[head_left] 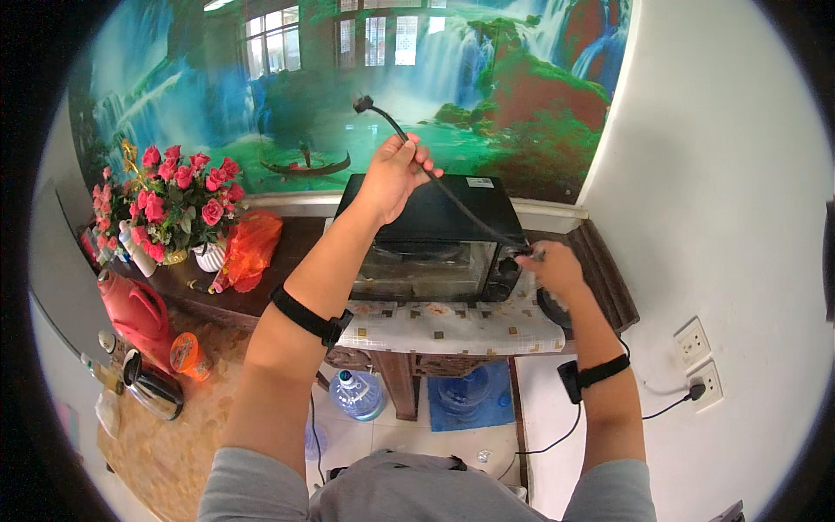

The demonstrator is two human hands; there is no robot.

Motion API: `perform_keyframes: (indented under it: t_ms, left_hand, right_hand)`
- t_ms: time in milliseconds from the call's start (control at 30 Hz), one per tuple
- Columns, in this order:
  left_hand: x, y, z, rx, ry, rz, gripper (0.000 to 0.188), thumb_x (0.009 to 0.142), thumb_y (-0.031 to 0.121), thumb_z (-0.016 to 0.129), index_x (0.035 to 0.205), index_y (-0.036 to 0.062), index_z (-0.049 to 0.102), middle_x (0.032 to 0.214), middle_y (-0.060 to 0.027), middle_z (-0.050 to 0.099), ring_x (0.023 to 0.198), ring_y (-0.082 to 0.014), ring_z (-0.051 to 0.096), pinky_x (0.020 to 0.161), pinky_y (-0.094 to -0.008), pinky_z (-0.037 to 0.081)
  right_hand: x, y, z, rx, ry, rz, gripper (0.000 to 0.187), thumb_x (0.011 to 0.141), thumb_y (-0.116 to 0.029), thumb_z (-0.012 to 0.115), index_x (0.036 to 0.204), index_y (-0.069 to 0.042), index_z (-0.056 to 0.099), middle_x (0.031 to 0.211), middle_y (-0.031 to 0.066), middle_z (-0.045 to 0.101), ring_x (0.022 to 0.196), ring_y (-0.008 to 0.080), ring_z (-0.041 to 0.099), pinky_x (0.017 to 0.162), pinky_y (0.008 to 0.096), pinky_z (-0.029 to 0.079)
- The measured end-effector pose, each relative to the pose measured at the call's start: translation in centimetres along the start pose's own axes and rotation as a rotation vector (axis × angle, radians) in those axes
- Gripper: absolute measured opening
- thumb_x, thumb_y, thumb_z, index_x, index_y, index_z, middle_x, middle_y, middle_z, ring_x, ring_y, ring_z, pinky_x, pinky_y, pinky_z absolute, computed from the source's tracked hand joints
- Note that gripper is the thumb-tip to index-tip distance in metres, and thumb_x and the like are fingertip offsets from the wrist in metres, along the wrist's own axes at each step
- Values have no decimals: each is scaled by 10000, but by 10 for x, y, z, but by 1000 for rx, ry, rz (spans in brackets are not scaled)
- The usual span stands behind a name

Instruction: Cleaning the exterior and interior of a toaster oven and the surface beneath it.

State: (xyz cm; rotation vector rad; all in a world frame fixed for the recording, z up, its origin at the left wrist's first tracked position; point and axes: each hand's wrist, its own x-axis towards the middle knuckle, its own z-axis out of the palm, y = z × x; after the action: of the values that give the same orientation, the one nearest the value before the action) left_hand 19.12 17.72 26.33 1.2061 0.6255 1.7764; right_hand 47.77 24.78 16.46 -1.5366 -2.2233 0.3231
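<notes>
My left hand (396, 177) is raised in front of the waterfall picture, its fingers wrapped round a black power cord (465, 211). The cord's plug (363, 104) sticks up beyond that hand. From there the cord slants down to the right, across the top of a black toaster oven (417, 209), to my right hand (558, 268). That hand is closed with the cord at its fingertips, beside the oven's right front edge and knobs (502, 278). The oven stands on a patterned cloth (417, 326) on a dark wooden cabinet.
Pink artificial roses (183, 196) and an orange-red plastic bag (252, 252) stand left of the oven. A red thermos (135, 313), a kettle (152, 387) and an orange cup (190, 357) are on the left table. Water bottles (357, 396) sit below. A wall socket (706, 383) at right holds another plug.
</notes>
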Motion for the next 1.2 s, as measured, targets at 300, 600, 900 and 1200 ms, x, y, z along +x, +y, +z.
perform_keyframes:
  t_ms: [300,600,900,1200]
  left_hand:
    - [4,3,-115,1415,400,60,253,797,175,554,993,22,603,829,-178,646,817,-323,627,719,-404,491]
    - [-29,-37,-186,1045,519,-439,363,787,354,540,927,34,641,840,-180,639,733,-276,620,623,-384,448]
    - [-52,-39,-156,36,391,-720,532,802,508,369,1070,93,567,1140,-157,552,937,-313,526,852,-482,401]
    - [-83,-7,-133,99,553,-656,582,822,551,375,1155,108,552,1216,-150,533,1036,-314,523,899,-483,389]
  right_hand:
    - [45,-7,-35,105,-91,-389,648,557,-84,808,1165,-113,582,1038,146,623,926,303,597,797,375,463]
    - [46,52,33,878,-249,119,791,772,-469,662,1333,15,384,1315,142,460,1162,251,465,971,340,359]
    - [25,10,45,1134,-77,305,806,792,-571,559,1323,13,397,1349,135,410,1206,260,408,1012,353,296]
    - [0,-27,27,1054,71,387,815,744,-546,574,1285,46,428,1344,173,388,1243,265,339,1018,402,234]
